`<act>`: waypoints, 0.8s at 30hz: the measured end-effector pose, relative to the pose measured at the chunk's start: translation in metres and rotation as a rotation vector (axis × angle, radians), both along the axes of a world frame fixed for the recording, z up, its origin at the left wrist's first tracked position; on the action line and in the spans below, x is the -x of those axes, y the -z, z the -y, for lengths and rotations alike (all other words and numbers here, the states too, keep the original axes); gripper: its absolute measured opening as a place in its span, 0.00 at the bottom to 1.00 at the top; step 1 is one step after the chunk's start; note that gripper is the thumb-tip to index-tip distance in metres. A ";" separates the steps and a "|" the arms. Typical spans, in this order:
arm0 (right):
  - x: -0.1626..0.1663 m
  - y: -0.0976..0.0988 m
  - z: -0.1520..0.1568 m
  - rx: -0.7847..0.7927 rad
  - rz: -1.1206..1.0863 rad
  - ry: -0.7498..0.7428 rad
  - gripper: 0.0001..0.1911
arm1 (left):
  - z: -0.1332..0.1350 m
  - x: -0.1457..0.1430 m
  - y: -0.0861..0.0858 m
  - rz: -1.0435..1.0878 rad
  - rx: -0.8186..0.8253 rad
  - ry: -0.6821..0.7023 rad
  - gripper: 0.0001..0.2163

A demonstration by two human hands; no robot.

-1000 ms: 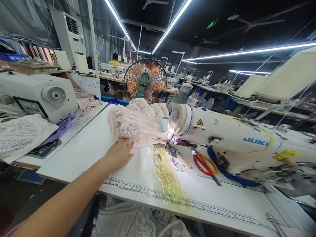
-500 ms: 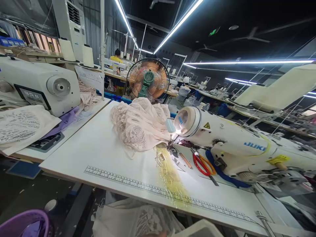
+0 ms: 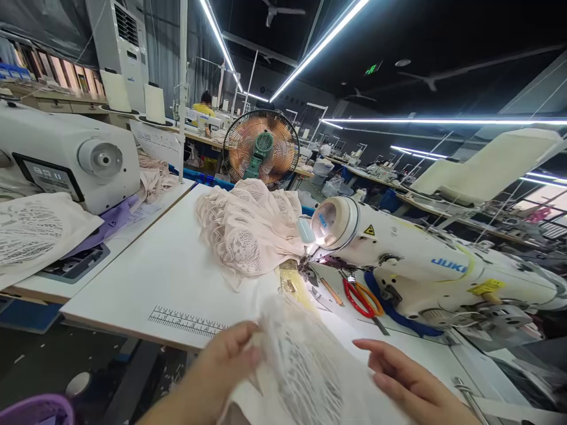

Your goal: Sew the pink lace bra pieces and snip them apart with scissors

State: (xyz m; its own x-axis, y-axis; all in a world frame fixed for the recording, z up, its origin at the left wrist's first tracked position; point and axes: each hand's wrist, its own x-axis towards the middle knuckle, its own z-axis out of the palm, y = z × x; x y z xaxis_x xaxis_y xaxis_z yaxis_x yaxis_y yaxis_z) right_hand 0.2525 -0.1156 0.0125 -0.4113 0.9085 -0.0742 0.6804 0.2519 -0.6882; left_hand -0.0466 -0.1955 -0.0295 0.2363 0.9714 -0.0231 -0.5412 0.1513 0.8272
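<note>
My left hand (image 3: 230, 360) pinches the left edge of a cream lace fabric piece (image 3: 305, 372), which hangs over the table's front edge. My right hand (image 3: 403, 378) is beside the fabric's right side, fingers apart and curved, with nothing visibly gripped. Past the fabric, a bunched pile of cream lace garments (image 3: 248, 227) lies up against the needle end of a white sewing machine (image 3: 398, 248). Part of a yellow strip (image 3: 295, 282) shows beneath the needle area; the fabric covers the rest.
Red-handled scissors (image 3: 357, 298) and a wooden-handled tool (image 3: 331, 291) lie by the machine. A ruler scale (image 3: 186, 321) runs along the table's front. Behind stands a large fan (image 3: 261, 147). Another sewing machine (image 3: 71, 156) is at left, a purple bin (image 3: 39, 410) below.
Both hands have come into view from below. The lace piece, earlier low below the table edge, has risen over the tabletop in my left hand, covering part of the ruler and yellow strip.
</note>
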 end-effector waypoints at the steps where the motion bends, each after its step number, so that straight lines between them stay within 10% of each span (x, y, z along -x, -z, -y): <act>1: 0.010 0.002 -0.008 -0.004 -0.010 -0.057 0.20 | -0.005 0.012 -0.007 0.030 0.034 -0.069 0.22; 6: 0.065 0.017 -0.050 -0.360 0.285 -0.318 0.10 | -0.035 0.071 -0.026 -0.281 0.006 -0.285 0.19; 11: 0.104 0.031 -0.076 -0.561 0.421 -0.184 0.11 | -0.070 0.122 -0.032 -1.270 -0.119 -0.524 0.14; 15: 0.114 0.037 -0.082 -0.622 0.487 -0.078 0.11 | -0.082 0.100 -0.042 -1.819 -0.463 -0.897 0.12; 18: 0.113 0.041 -0.080 -0.637 0.516 -0.066 0.11 | -0.090 0.039 -0.037 -1.721 -0.889 -0.517 0.12; 21: 0.106 0.045 -0.077 -0.649 0.513 -0.108 0.11 | -0.112 -0.017 -0.019 -1.683 -0.976 -0.049 0.13; 24: 0.095 0.053 -0.075 -0.662 0.480 -0.173 0.16 | -0.142 -0.040 0.004 -1.693 -1.045 0.031 0.16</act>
